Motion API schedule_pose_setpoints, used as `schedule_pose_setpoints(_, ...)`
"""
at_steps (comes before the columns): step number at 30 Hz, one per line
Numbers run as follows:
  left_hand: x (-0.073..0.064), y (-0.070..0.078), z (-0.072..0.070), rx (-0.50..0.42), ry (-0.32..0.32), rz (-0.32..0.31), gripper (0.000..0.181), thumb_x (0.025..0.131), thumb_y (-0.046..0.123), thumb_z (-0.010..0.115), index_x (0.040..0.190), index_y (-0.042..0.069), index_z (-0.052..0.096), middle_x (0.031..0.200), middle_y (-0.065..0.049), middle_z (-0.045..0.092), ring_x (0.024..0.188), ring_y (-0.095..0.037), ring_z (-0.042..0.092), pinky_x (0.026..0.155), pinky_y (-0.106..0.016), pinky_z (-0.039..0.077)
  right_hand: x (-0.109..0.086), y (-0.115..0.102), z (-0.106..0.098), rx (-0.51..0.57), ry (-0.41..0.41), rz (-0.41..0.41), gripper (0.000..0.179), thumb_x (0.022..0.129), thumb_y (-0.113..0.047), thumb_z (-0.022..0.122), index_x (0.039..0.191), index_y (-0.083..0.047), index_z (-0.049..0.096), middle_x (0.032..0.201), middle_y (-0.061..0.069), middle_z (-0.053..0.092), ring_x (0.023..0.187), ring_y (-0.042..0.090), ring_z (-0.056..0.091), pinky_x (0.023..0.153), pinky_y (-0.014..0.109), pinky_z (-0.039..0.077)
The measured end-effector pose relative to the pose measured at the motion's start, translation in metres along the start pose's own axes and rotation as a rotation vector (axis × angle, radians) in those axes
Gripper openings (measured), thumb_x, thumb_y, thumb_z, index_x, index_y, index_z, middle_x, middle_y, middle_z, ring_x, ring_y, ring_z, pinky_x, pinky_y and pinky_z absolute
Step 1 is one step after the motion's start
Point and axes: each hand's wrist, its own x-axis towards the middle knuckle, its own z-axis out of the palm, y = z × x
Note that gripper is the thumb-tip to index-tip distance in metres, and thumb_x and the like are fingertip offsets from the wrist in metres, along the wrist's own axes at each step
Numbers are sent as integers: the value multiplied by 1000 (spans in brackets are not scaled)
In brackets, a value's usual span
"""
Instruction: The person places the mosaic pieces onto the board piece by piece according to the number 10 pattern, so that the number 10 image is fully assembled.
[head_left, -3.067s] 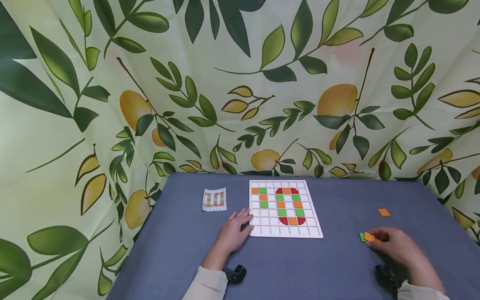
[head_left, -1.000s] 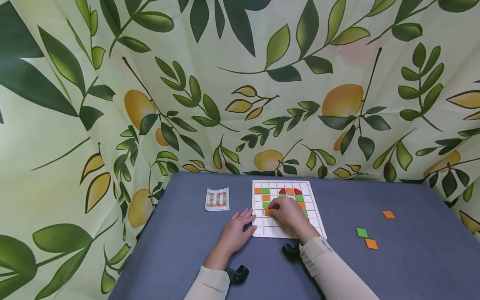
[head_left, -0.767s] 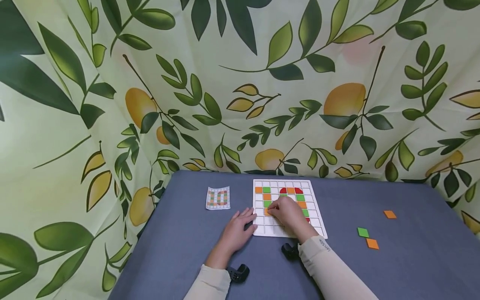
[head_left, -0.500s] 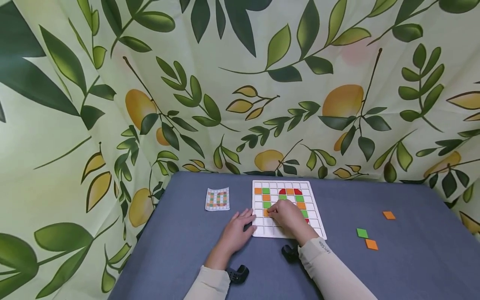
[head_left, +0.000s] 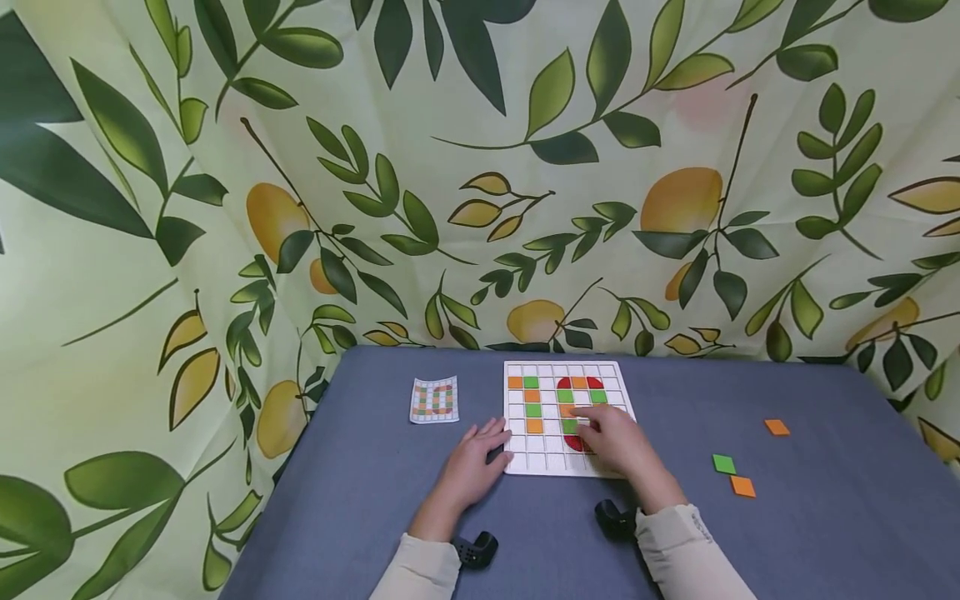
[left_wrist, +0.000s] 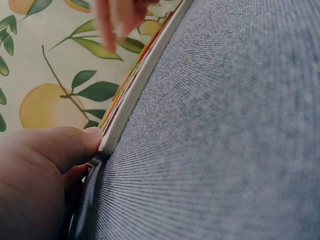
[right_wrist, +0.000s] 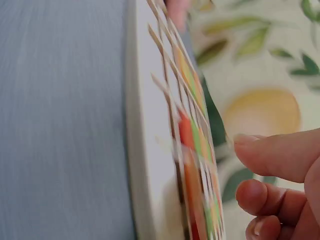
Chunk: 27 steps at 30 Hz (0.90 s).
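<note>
A white gridded board (head_left: 516,461) lies on the table, bearing green and orange square tiles and red round-cornered tiles. Its left column group ends in an orange tile (head_left: 535,426). My left hand (head_left: 474,462) rests at the board's left edge with fingers spread; in the left wrist view its thumb (left_wrist: 82,145) touches the board's side (left_wrist: 127,97). Over the board's right half hovers my right hand (head_left: 617,437), holding nothing and covering some tiles. The right wrist view shows that hand (right_wrist: 285,175) with loosely bent fingers, a gap between it and the board (right_wrist: 142,150).
Left of the board lies a small pattern card (head_left: 433,400) with a coloured grid. To the right are a loose green tile (head_left: 723,464), an orange tile (head_left: 742,487) touching its corner, and another orange tile (head_left: 777,427). A leaf-patterned cloth (head_left: 480,275) hangs behind the table.
The right hand brought an orange tile from the right side to the board, set it below the lower green tile, let go and moved back rightward. The left hand stayed put.
</note>
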Motion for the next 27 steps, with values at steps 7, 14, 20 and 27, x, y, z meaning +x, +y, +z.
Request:
schedule_pose_setpoints(7, 1, -1, 1, -14, -11, -41, 39, 95, 22, 65, 130, 7, 65, 145, -6, 54, 139, -25, 45, 119, -48, 28, -26, 52, -41, 3, 87, 131, 27, 92, -17, 68, 115, -4, 71, 85, 9, 57, 76, 22, 49, 59, 30, 36)
schedule_pose_setpoints(14, 1, -1, 2, -16, -22, -42, 39, 95, 23, 64, 131, 7, 64, 146, -6, 53, 140, -25, 44, 120, -47, 27, -49, 102, -81, -4, 75, 196, 40, 90, -21, 70, 120, 5, 65, 83, 9, 56, 70, 19, 47, 55, 30, 37)
schedule_pose_setpoints(20, 1, -1, 2, -24, -14, -38, 39, 95, 23, 64, 131, 7, 64, 145, -7, 54, 140, -26, 45, 119, -47, 27, -64, 137, -106, -8, -117, 308, 62, 83, -31, 77, 126, 9, 58, 89, 18, 59, 77, 26, 55, 61, 35, 43)
schedule_pose_setpoints(27, 1, -1, 2, -22, -13, -33, 39, 95, 23, 64, 131, 7, 64, 145, -6, 54, 140, -25, 45, 120, -47, 27, -67, 150, -105, 5, -155, 322, 53, 81, -34, 79, 118, 3, 68, 99, 21, 69, 87, 28, 62, 69, 38, 49)
